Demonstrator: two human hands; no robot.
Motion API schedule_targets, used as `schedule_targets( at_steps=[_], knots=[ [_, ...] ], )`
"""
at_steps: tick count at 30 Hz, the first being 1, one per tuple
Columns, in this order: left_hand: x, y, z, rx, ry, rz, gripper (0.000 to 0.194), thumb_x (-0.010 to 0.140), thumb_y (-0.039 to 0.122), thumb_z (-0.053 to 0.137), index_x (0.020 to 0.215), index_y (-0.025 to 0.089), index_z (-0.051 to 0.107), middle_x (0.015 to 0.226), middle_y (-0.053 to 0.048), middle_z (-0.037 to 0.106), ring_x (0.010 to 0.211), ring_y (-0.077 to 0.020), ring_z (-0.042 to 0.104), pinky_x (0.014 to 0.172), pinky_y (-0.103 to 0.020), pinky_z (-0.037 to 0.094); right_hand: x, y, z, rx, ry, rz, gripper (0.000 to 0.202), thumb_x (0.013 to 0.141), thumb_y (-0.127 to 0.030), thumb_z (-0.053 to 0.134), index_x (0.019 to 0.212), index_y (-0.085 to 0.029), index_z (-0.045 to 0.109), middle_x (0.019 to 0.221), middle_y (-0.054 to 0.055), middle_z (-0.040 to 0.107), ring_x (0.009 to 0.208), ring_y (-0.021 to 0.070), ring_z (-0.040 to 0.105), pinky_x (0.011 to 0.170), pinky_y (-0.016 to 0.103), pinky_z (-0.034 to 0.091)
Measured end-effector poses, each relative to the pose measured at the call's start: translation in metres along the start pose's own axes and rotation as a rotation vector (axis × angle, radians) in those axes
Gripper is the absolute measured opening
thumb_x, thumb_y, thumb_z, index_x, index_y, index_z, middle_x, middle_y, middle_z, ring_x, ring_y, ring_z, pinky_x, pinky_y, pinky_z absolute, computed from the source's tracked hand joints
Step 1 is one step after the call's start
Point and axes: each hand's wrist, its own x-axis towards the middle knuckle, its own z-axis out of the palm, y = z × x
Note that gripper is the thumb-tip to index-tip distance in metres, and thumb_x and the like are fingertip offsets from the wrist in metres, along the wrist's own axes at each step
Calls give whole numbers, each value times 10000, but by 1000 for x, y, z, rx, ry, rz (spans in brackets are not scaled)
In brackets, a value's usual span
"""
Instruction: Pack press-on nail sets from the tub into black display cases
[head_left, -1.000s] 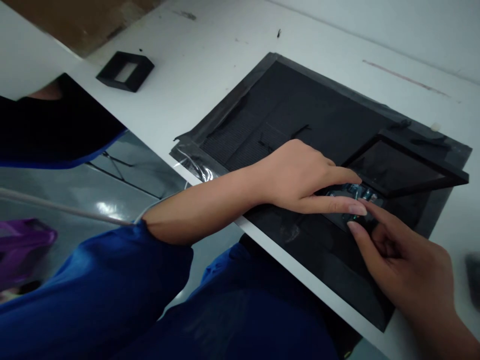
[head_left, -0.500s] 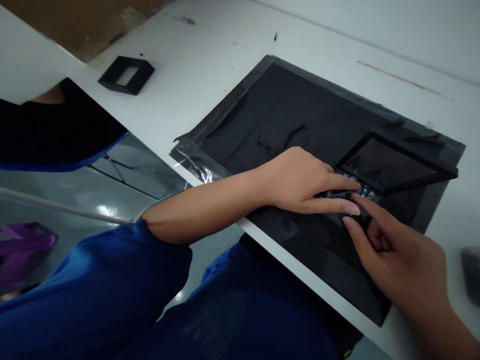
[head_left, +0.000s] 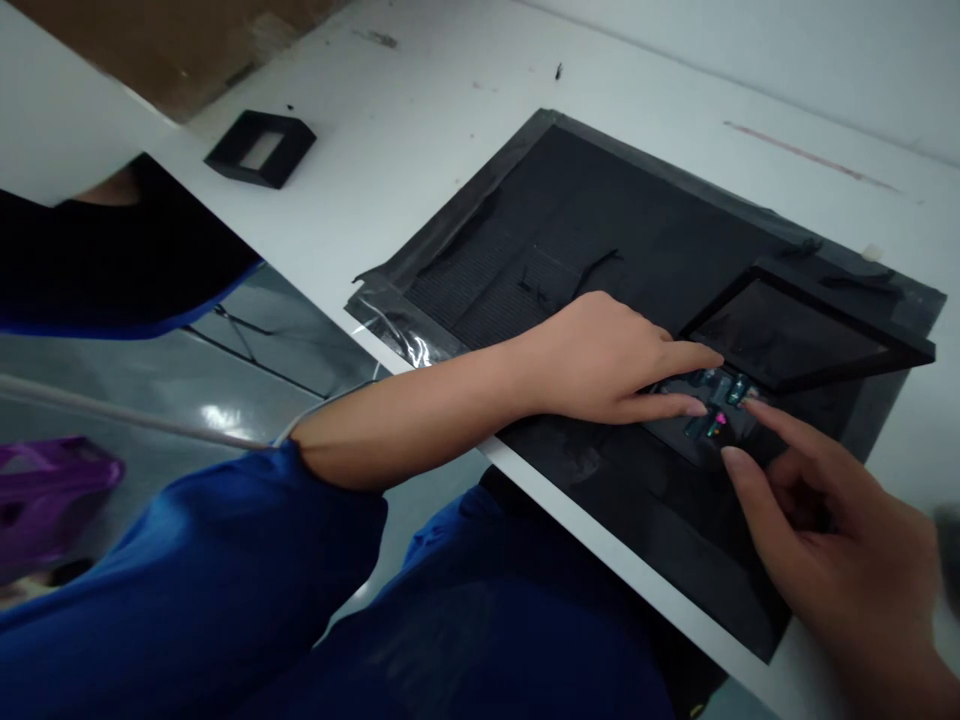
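Observation:
A small black case with a windowed lid (head_left: 810,335) lies on a black mat (head_left: 660,205), its lid tilted back. Shiny blue-green pieces (head_left: 738,390) sit inside the case, and a pink spot shows on one of them. My left hand (head_left: 607,360) reaches over the case, index finger and thumb stretched out and parted on either side of some pieces. Close by on the right, my right hand (head_left: 832,500) has its index fingertip at the edge of the pieces. Its thumb is apart from that finger, and nothing shows between them.
A black open frame-like box (head_left: 260,150) stands on the white table (head_left: 390,130) at upper left. Black scraps (head_left: 847,280) lie on the mat's far side. A person's dark clothing (head_left: 112,250) shows at left, above a purple stool-like object (head_left: 56,495) on the floor.
My right hand has drawn back to the right, and its thumb and index finger have parted. More of the shiny pieces now shows. My left hand stays nearly in place.

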Motion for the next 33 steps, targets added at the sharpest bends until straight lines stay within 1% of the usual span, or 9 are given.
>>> schedule_targets(
  at_steps=[3, 5, 8, 11, 15, 19, 24, 29, 33],
  knots=[
    [-1, 0, -1, 25, 33, 11, 556, 1032, 573, 341, 1431, 230, 519, 942, -30, 793, 779, -156, 723, 520, -284, 275, -3, 2, -1, -30, 0, -9, 340, 946, -484, 593, 1220, -308, 692, 584, -82, 449, 484, 52, 433, 525, 220, 369],
    [-1, -1, -2, 27, 64, 15, 544, 1029, 579, 344, 1391, 237, 562, 927, -28, 794, 786, -152, 728, 522, -284, 287, -4, 2, -1, -30, 14, 20, 327, 945, -483, 599, 1205, -311, 698, 585, -80, 439, 491, 57, 423, 535, 229, 368],
    [-3, -4, -5, 12, 112, 1, 501, 1024, 581, 361, 1256, 259, 666, 920, -13, 797, 802, -142, 732, 536, -277, 302, -5, 0, -2, -22, 20, 75, 333, 947, -484, 599, 1215, -310, 692, 594, -78, 446, 500, 63, 422, 547, 241, 375],
    [-6, -9, -9, -4, 141, -25, 476, 1013, 579, 392, 1055, 273, 753, 874, 11, 796, 761, -127, 720, 547, -278, 293, -4, 0, -2, -36, -2, 76, 323, 944, -488, 603, 1199, -314, 698, 595, -79, 457, 505, 59, 444, 555, 237, 385],
    [-7, -12, -13, -44, 123, -3, 465, 1002, 568, 430, 905, 276, 778, 831, 30, 789, 734, -108, 703, 552, -285, 282, -1, 2, -1, 0, 22, 57, 358, 926, -506, 621, 1208, -299, 694, 570, -82, 444, 467, 60, 420, 494, 231, 365],
    [-7, -10, -13, -87, 104, 45, 433, 1007, 532, 449, 893, 274, 777, 829, 35, 784, 767, -101, 704, 560, -291, 295, 1, 0, -2, 65, 3, 123, 357, 918, -498, 634, 1203, -289, 687, 580, -80, 453, 484, 61, 416, 506, 230, 376],
    [-9, -11, -17, -115, 107, 36, 320, 956, 544, 565, 1045, 304, 755, 874, 56, 783, 821, -105, 710, 578, -280, 324, 2, 0, -5, 66, -13, 116, 329, 918, -474, 645, 1194, -301, 682, 588, -81, 463, 492, 58, 427, 507, 222, 378],
    [-12, -15, -25, -159, 17, 65, 233, 906, 501, 672, 1028, 325, 763, 890, 64, 770, 807, -90, 705, 581, -257, 332, 5, 10, -3, 87, 8, -14, 304, 919, -412, 653, 1190, -277, 684, 571, -87, 444, 462, 50, 404, 483, 204, 370],
    [-12, -15, -25, -137, 9, 54, 190, 910, 462, 679, 1006, 328, 774, 845, 56, 763, 772, -94, 702, 579, -247, 346, 5, 9, -4, 157, -91, -142, 284, 934, -331, 641, 1207, -261, 671, 582, -95, 433, 470, 39, 423, 492, 181, 372]
  ],
)
